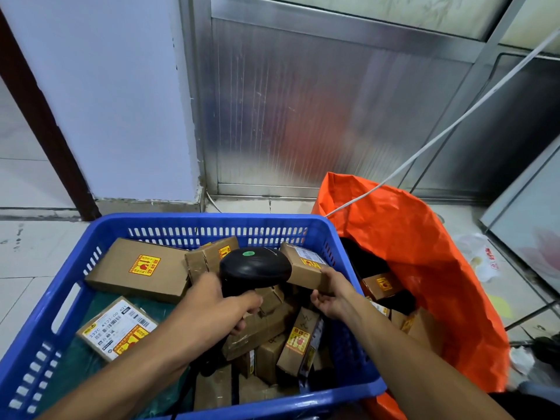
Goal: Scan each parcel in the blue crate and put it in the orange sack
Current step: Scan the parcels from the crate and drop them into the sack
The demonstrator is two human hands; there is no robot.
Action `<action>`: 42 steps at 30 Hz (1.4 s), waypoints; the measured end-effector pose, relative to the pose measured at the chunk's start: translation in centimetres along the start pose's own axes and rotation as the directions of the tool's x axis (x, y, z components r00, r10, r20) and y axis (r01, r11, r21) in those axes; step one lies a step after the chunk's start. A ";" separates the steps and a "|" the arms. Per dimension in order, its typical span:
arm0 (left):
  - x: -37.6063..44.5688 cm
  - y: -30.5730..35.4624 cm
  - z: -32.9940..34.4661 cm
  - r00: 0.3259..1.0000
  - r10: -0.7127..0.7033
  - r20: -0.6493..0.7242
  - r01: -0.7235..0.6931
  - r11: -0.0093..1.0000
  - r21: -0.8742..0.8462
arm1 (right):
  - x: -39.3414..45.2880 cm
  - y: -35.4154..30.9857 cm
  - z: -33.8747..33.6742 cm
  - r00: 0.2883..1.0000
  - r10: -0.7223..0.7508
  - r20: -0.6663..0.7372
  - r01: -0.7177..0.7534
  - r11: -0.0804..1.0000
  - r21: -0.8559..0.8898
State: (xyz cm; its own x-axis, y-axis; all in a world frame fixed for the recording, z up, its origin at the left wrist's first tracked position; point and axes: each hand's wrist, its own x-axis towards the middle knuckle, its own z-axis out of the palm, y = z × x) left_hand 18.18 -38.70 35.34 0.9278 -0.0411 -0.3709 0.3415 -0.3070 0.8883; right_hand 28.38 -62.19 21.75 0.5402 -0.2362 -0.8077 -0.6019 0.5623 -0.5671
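Black handheld barcode scanner [255,268] is gripped in L hand [218,310], small brown cardboard parcel [306,266] is pinched by R hand [328,294] just above blue slotted plastic crate [194,228], scanner head right beside it. Label is angled off scanner, so misread is likely; edge pinch looks thin, so parcel could be dropped back into crate before orange woven sack [409,237] beyond is reached.

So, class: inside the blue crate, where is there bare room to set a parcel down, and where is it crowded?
Bare green lining shows in the blue crate between the large flat box and the labelled parcel, and along the near-left wall. The right half is piled with small boxes.
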 end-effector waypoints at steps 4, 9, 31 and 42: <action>-0.1 0.0 -0.2 1.000 -0.004 0.007 0.004 1.000 -0.005 | -0.9 -0.6 0.2 1.000 -0.019 0.004 0.019 1.000 -0.005; -0.3 0.0 -0.3 1.000 0.003 0.003 -0.003 1.000 0.006 | -2.1 -1.0 0.3 0.999 -0.034 0.011 0.034 0.999 0.004; -0.4 -0.2 -0.3 0.999 0.034 0.018 -0.034 0.999 0.015 | -10.5 -4.0 -0.5 0.984 -0.165 0.061 0.170 0.982 -0.087; 0.0 -0.8 -0.2 0.998 0.047 0.041 -0.047 0.999 0.006 | -14.0 -3.4 -1.5 0.951 -0.212 0.226 0.244 0.961 -0.127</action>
State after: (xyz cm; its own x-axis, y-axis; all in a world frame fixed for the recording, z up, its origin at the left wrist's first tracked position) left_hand 17.93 -38.24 34.73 0.9359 -0.0942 -0.3395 0.2963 -0.3105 0.9032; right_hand 22.01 -61.95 34.78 0.7740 -0.1643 -0.6115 -0.5214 0.3825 -0.7628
